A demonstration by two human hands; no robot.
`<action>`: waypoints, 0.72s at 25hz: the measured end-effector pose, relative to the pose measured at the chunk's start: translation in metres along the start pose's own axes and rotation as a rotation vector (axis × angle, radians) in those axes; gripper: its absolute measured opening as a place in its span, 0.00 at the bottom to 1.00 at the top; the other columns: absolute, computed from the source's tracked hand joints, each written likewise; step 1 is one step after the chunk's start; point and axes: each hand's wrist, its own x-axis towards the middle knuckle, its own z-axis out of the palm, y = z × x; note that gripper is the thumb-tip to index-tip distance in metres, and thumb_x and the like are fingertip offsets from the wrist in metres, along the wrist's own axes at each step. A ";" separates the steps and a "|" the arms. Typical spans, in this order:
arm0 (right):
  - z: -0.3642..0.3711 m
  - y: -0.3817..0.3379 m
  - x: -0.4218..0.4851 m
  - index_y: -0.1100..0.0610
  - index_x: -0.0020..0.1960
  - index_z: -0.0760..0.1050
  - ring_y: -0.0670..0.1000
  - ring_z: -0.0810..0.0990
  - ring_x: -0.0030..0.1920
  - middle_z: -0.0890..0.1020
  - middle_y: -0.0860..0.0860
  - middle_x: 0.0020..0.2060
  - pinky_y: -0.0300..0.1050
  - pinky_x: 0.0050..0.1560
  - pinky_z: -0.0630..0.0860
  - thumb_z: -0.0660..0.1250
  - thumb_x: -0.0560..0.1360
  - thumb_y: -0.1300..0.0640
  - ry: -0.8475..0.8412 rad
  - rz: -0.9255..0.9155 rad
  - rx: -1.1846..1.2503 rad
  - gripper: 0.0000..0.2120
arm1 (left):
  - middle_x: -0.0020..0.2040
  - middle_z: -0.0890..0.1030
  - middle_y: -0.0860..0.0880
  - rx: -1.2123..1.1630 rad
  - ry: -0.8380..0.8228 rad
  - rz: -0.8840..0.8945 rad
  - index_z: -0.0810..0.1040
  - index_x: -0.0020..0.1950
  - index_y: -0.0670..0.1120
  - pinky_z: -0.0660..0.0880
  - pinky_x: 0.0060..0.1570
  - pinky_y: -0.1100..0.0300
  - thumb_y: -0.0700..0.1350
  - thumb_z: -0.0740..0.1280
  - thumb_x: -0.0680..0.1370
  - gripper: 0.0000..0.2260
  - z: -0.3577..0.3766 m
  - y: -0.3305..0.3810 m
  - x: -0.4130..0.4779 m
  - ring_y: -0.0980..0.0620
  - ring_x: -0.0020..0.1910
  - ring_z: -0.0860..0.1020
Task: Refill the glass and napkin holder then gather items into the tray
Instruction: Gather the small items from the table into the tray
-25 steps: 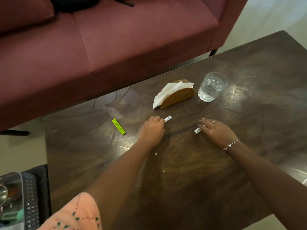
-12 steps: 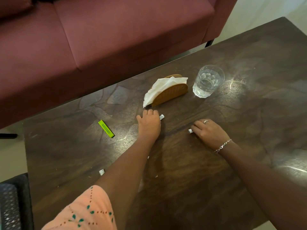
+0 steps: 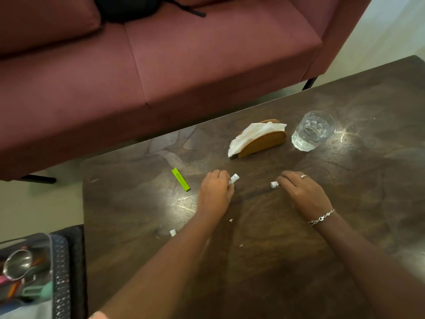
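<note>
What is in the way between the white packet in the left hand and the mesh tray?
Nothing tall. Between the white packet at the left hand and the mesh tray lies only bare table, with one small white roll lying flat.

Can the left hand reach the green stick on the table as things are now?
Probably yes. The green stick lies on bare table just beside the left hand, with nothing between them. That hand grips a small white tube, which may hinder picking up.

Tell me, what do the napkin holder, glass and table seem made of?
Napkin holder: probably wicker or embossed wood, matte tan, fine woven texture. Glass: clear faceted glass, see-through. Table: dark wood or veneer, glossy, with grain and glare.
</note>
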 end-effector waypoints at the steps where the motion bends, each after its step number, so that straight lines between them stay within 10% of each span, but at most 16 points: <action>1: -0.007 -0.012 0.008 0.63 0.41 0.79 0.58 0.80 0.34 0.82 0.57 0.38 0.43 0.31 0.76 0.53 0.68 0.68 0.021 -0.016 0.011 0.15 | 0.41 0.79 0.39 -0.009 0.012 -0.003 0.76 0.43 0.38 0.72 0.39 0.51 0.39 0.68 0.72 0.04 -0.012 -0.007 -0.009 0.40 0.42 0.76; 18: -0.026 -0.341 0.099 0.62 0.42 0.80 0.57 0.80 0.36 0.82 0.56 0.38 0.44 0.38 0.72 0.57 0.66 0.63 0.037 -0.379 0.383 0.13 | 0.52 0.77 0.43 0.069 0.016 -0.407 0.73 0.52 0.40 0.70 0.46 0.54 0.39 0.63 0.74 0.07 -0.216 -0.201 -0.210 0.43 0.49 0.76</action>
